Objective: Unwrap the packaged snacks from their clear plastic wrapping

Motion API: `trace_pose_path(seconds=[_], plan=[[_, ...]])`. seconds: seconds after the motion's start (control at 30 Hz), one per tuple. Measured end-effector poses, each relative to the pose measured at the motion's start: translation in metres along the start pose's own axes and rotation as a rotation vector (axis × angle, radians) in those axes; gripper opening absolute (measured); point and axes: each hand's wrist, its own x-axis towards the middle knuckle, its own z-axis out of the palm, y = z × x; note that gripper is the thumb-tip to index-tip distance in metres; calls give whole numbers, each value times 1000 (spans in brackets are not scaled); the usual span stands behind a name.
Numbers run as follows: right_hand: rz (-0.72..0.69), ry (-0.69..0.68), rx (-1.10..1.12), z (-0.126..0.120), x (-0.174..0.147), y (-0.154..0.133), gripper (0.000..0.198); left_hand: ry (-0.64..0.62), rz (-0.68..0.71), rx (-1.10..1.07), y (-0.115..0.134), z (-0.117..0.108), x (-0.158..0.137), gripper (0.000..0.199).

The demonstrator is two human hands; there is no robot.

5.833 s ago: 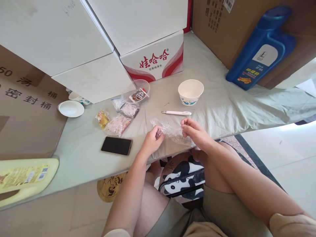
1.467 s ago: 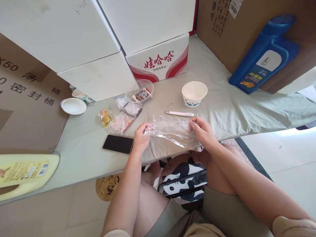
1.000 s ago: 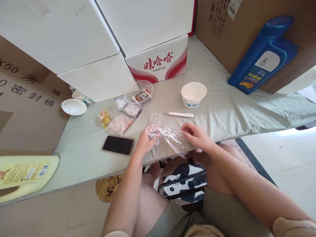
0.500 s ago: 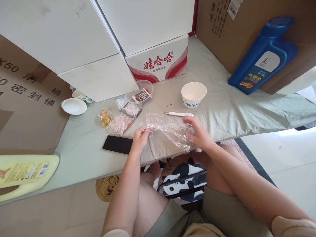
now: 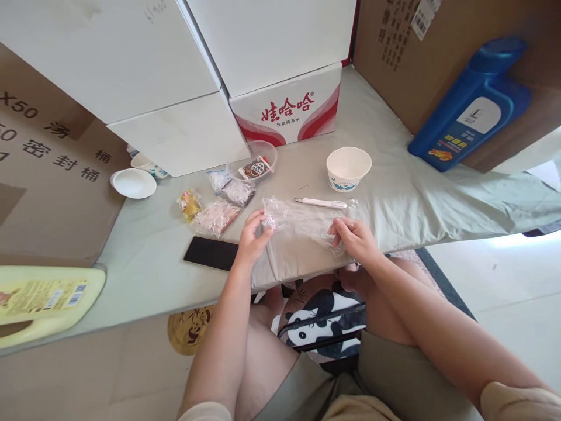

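A grey-green cloth covers the surface (image 5: 144, 251); take the clear, crinkled plastic film (image 5: 302, 217) between the hands as the clock's centre. Left to right, a black rectangular phone (image 5: 211, 253) lies towards eight and transparent crinkled packets (image 5: 218, 215) at nine, perhaps set aside for room. The left hand (image 5: 252, 238) curls round the film's bunched end, probably to steady it. Between one and two sit a slim white tool (image 5: 321, 203) (possibly a cutter, handily near) and a white blue-patterned bowl (image 5: 348, 168). The right hand (image 5: 354, 238) is narrow, seemingly pinching the film's other end.

tan short sleeves (image 5: 512, 402); shorts (image 5: 394, 368) apparently olive-grey
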Motion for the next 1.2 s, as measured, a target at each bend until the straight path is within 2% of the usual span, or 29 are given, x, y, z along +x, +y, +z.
trace_pose_path(seconds=[0.07, 0.17, 0.23, 0.3, 0.4, 0.5, 0.63, 0.77, 0.83, 0.9, 1.03, 1.2], plan=[[32, -4, -29, 1, 0, -2, 45, -27, 0, -36, 3, 1, 0, 27], [59, 8, -54, 2, 0, -4, 35, -63, -112, -180, 8, 4, -2, 28], [51, 50, -74, 3, 1, -3, 27, -70, -176, -281, 11, 5, -3, 36], [21, 90, -125, 2, 1, 0, 30, -85, -205, -318, 14, 6, -4, 45], [-48, 112, -238, 2, 1, 6, 46, -67, -254, -212, 15, 6, -4, 35], [-116, 120, -365, 2, 0, 9, 57, -9, -286, 45, 15, 6, -5, 20], [-170, 113, -552, 4, 0, 11, 57, 28, -256, 363, 16, 5, -6, 13], [-266, 71, -638, 6, 1, 14, 53, 67, -162, 500, 13, 5, -6, 8], [-282, 61, -663, 7, 1, 14, 51, 83, -95, 567, 9, 5, -5, 15], [-275, 55, -679, 7, 1, 14, 51, 43, -59, 605, 6, 5, -5, 19], [-267, 26, -677, 7, -2, 13, 53, -50, -35, 624, 4, 5, -5, 13], [-300, 48, -608, 6, -5, 12, 50, -52, -73, 386, 5, 8, -5, 10]])
